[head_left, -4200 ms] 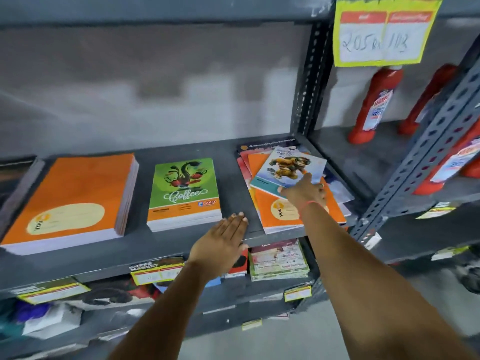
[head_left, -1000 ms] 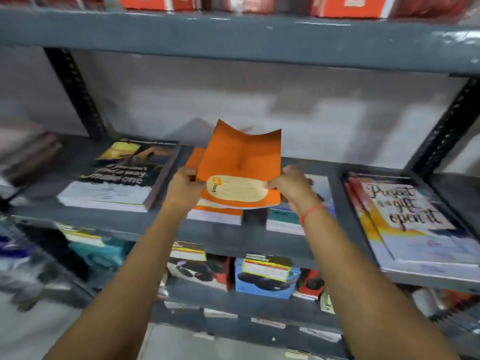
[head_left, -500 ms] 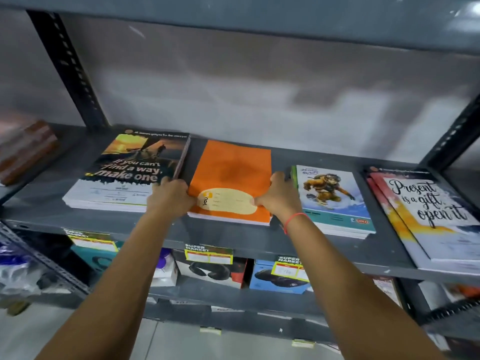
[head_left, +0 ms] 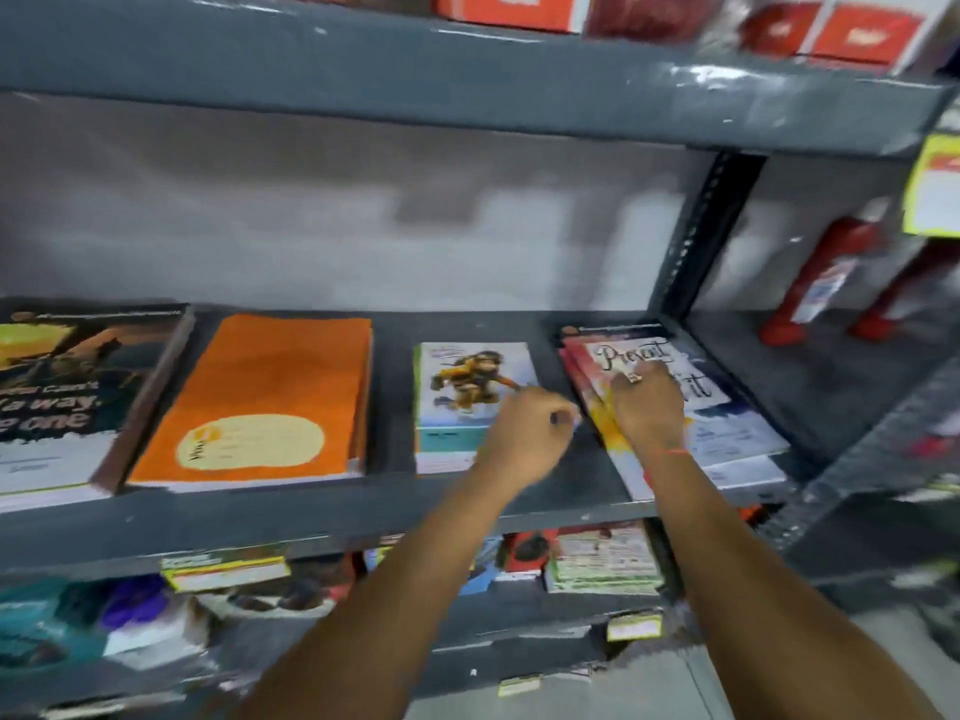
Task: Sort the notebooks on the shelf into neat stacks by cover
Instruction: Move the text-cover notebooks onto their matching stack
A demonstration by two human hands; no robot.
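Observation:
Four notebook stacks lie on the grey shelf (head_left: 311,517). From the left: a dark-cover stack (head_left: 67,397), a squared-up orange stack (head_left: 270,402), a monkey-cover stack (head_left: 462,387), and an uneven, fanned pile topped by a "Present is a gift" cover (head_left: 727,433). My right hand (head_left: 647,402) lies palm down on that top cover, fingers spread over the lettering. My left hand (head_left: 530,439) hovers with curled fingers over the gap between the monkey stack and the fanned pile, with nothing visible in it. The frame is motion-blurred.
A perforated upright post (head_left: 701,236) ends this bay at the right. Beyond it stand red bottles (head_left: 821,283) and a yellow price sign (head_left: 935,189). Red boxes (head_left: 509,7) sit on the shelf above. Boxed goods (head_left: 602,563) and price tags fill the shelf below.
Both hands have let go of the orange notebook, which now lies on its stack. They have moved right to the fanned pile, and the view has swung right with them.

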